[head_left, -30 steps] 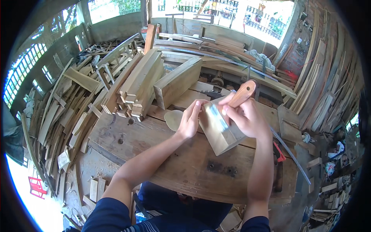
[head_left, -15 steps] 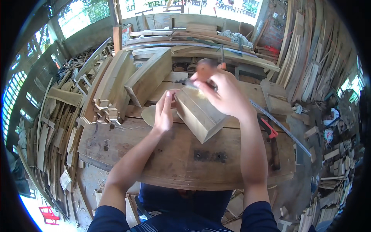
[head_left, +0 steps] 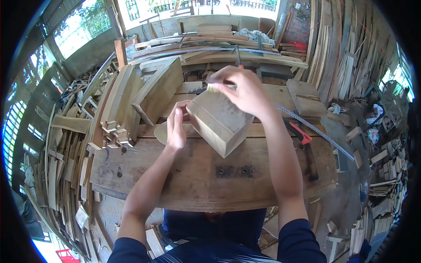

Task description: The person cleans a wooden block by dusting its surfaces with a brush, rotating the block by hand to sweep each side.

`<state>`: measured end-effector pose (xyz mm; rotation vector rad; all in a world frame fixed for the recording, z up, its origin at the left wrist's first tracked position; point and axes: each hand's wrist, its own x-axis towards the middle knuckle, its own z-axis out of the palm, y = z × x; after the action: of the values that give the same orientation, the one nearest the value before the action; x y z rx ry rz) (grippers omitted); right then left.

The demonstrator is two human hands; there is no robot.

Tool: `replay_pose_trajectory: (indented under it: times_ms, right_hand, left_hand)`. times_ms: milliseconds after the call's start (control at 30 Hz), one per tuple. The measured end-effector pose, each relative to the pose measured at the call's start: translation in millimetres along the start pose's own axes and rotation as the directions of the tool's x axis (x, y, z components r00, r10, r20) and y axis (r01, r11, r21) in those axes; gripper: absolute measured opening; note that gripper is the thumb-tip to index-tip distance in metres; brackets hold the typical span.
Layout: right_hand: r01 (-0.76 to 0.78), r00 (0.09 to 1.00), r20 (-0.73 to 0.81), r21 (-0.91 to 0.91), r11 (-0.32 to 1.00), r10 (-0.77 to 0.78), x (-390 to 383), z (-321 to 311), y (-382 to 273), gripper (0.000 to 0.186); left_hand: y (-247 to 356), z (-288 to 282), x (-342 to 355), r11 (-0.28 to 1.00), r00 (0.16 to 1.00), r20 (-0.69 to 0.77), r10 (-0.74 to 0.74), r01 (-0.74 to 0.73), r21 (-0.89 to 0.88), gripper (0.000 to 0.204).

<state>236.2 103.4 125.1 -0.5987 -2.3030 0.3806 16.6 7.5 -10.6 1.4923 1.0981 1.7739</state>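
Stacked planks and leaning boards surround the wooden counter [head_left: 193, 186], where a metal ruler [head_left: 315, 131] bears fine markings too small to read. The right hand [head_left: 247, 90] is closed around a brush [head_left: 213, 88], mostly hidden, at the far edge of a tilted wooden block [head_left: 215, 114] mid-counter; the left hand [head_left: 176, 128] touches the block's left side, its grip unclear.

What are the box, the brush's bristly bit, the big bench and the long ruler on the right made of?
Box: wood, with seams and pale sides; it looks dull, but a thin coat is possible.
Brush bristles: pale yellowish hair or plastic, too small to tell.
Workbench: wood, worn and stained dark.
Ruler: probably bare metal, being thin, straight and silvery grey.
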Motion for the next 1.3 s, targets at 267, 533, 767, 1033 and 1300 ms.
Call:
replay_pose_trajectory:
  times_ms: [267, 533, 767, 1033, 1300]
  right_hand:
    - [-0.021, 0.885, 0.447, 0.32, 0.947, -0.131, -7.3, -10.2, -49.4, 0.015]
    - [-0.064, 0.969, 0.245, 0.396, 0.916, -0.039, -6.6, -13.1, -27.4, 0.021]
    - [0.216, 0.972, 0.077, 0.091, 0.972, -0.223, -2.5, -1.1, -19.4, 0.016]
    - [-0.012, 0.91, 0.392, 0.352, 0.936, -0.136, -8.2, -19.0, -43.8, 0.013]
    - [0.166, 0.976, 0.077, 0.349, 0.922, -0.205, -3.0, -12.1, -22.0, 0.015]
  left_hand:
    - [-16.3, -6.3, -7.3, 0.995, 0.992, -0.102, -0.073, 0.079, 0.061, 0.076]
    - [2.3, -4.2, -4.4, 0.999, 1.0, -0.03, -0.005, 0.006, 0.048, 0.068]
    - [7.6, -2.1, -8.9, 0.987, 0.996, 0.029, 0.089, -0.092, 0.135, 0.063]
    - [10.4, -1.7, -5.4, 0.973, 0.994, 0.024, 0.106, -0.109, 0.206, 0.068]
    - [11.3, -4.1, -6.2, 0.985, 0.995, 0.022, 0.096, -0.098, 0.145, 0.075]
